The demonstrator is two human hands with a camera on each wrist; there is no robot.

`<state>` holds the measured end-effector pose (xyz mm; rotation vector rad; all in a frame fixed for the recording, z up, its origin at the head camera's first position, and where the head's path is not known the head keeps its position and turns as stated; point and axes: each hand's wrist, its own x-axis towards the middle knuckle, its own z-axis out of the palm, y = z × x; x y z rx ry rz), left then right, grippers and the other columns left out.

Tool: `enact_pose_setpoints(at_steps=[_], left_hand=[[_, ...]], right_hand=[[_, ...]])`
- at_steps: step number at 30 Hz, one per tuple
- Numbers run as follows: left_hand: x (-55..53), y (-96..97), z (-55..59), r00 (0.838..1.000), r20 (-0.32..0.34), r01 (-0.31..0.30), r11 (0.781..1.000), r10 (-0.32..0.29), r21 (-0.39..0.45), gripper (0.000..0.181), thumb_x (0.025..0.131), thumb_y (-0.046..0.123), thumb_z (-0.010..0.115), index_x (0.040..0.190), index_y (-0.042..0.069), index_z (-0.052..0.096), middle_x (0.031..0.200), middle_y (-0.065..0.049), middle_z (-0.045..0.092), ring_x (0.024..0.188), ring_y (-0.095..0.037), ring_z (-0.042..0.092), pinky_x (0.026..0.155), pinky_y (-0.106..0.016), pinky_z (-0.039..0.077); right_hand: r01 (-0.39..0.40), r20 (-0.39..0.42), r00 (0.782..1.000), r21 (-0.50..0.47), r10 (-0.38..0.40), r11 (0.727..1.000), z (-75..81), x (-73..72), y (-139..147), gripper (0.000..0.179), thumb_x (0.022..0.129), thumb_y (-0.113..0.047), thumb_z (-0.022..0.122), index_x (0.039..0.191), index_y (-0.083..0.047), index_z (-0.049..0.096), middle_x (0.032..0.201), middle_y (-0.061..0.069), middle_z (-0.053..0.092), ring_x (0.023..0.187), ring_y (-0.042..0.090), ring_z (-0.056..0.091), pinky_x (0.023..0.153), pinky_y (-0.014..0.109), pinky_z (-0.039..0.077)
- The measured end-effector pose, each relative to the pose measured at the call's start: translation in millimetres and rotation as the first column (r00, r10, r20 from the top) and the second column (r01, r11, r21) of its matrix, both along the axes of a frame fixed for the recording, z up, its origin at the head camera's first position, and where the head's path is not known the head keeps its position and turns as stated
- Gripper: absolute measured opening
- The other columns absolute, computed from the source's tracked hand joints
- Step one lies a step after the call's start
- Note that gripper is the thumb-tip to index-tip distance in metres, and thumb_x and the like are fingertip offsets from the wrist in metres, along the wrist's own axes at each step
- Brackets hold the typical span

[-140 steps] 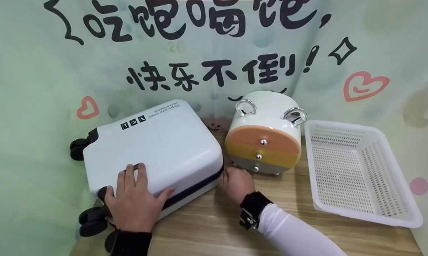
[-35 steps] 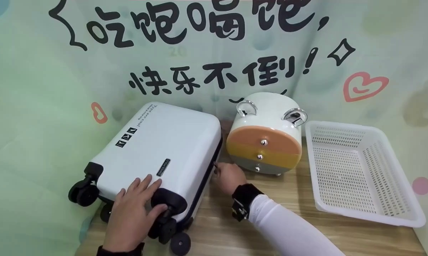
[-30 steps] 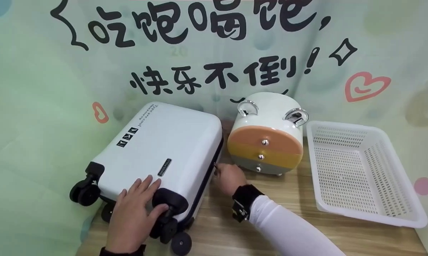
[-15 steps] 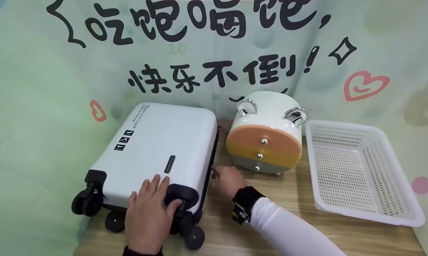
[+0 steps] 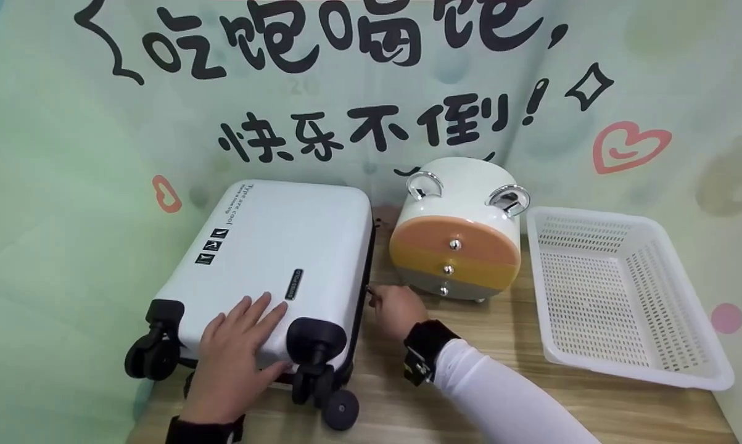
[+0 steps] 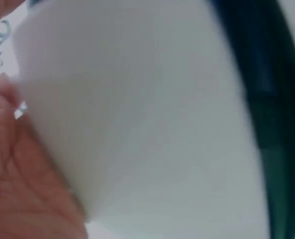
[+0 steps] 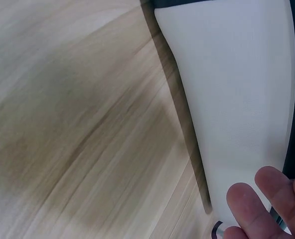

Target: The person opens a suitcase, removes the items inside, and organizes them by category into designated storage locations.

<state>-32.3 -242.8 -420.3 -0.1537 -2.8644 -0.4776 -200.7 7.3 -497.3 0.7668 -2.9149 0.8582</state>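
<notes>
Suitcase (image 5: 284, 240) lies flat on the wood-grain table (image 5: 500, 327), wheel end toward the person, between the two hands. Its near end is under the left hand (image 5: 235, 354); its right-side seam (image 5: 369, 265) is at the fingertips of the right hand (image 5: 400, 313).

Left hand: on the suitcase's near end, between its two wheel corners. Fingers straight, slightly spread, laid on the white shell; thumb out just beside the suitcase's right wheel mount (image 5: 316, 338). Flat contact only, nothing gripped.

Right hand: just off the suitcase's right side. Fingers curled in to a narrow pinch on a small zip pull (image 5: 369, 289) at the dark seam.

Drawer box (image 5: 457, 257): right of the suitcase, near it. White basket (image 5: 686, 296): farther right of the suitcase, past the box.

Visibility: left wrist view badly blurred, mostly shell and seam, palm cut off at the edge. Pull mostly covered by fingertips, exact shape unclear. Right wrist view crops the fingers at the lower right corner.
</notes>
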Motion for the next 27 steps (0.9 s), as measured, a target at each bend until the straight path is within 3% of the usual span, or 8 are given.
enact_pose_setpoints(at_steps=[4, 10, 19, 27], left_hand=[[-5.6, 4.2, -14.0, 0.99, -0.129, -0.064, 0.998, 0.059, -0.027, 0.089, 0.073, 0.053, 0.087, 0.15, 0.025, 0.054, 0.157, -0.002, 0.047, 0.145, -0.033, 0.039, 0.114, -0.059, 0.024], [-9.4, 14.0, -27.1, 0.952, -0.279, -0.145, 0.989, 0.128, -0.041, 0.086, 0.071, 0.061, 0.085, 0.144, 0.021, 0.061, 0.148, -0.006, 0.057, 0.137, -0.035, 0.048, 0.107, -0.059, 0.032], [-10.1, 24.4, -30.9, 0.936, -0.323, -0.171, 0.983, 0.143, -0.06, 0.083, 0.076, 0.063, 0.079, 0.144, 0.02, 0.06, 0.147, -0.008, 0.058, 0.136, -0.037, 0.05, 0.105, -0.06, 0.033], [-19.0, 47.5, -33.1, 0.918, -0.327, -0.251, 0.967, 0.223, -0.047, 0.082, 0.079, 0.063, 0.077, 0.146, 0.018, 0.059, 0.148, -0.011, 0.056, 0.137, -0.038, 0.048, 0.105, -0.06, 0.034]], right_hand=[[-0.002, 0.005, 1.0, -0.011, 0.002, 1.0, 1.6, 0.4, 0.6, 0.022, 0.099, -0.007, 0.054, 0.097, -0.01, 0.076, 0.09, 0.0, 0.077, 0.082, 0.023, 0.073, 0.079, 0.042, 0.059], [-0.007, 0.007, 1.0, -0.015, 0.007, 1.0, 0.7, 2.6, 0.5, 0.021, 0.098, -0.006, 0.055, 0.095, -0.01, 0.075, 0.09, 0.001, 0.077, 0.081, 0.023, 0.073, 0.075, 0.039, 0.059], [-0.01, -0.011, 1.0, 0.006, 0.01, 1.0, 0.5, 7.2, 2.3, 0.02, 0.096, -0.006, 0.057, 0.093, -0.012, 0.076, 0.088, 0.0, 0.077, 0.08, 0.023, 0.073, 0.075, 0.04, 0.058], [-0.03, -0.023, 0.999, -0.017, 0.03, 0.999, -1.9, 11.3, 5.4, 0.019, 0.097, -0.006, 0.057, 0.093, -0.009, 0.076, 0.088, 0.0, 0.078, 0.081, 0.023, 0.074, 0.072, 0.04, 0.059]])
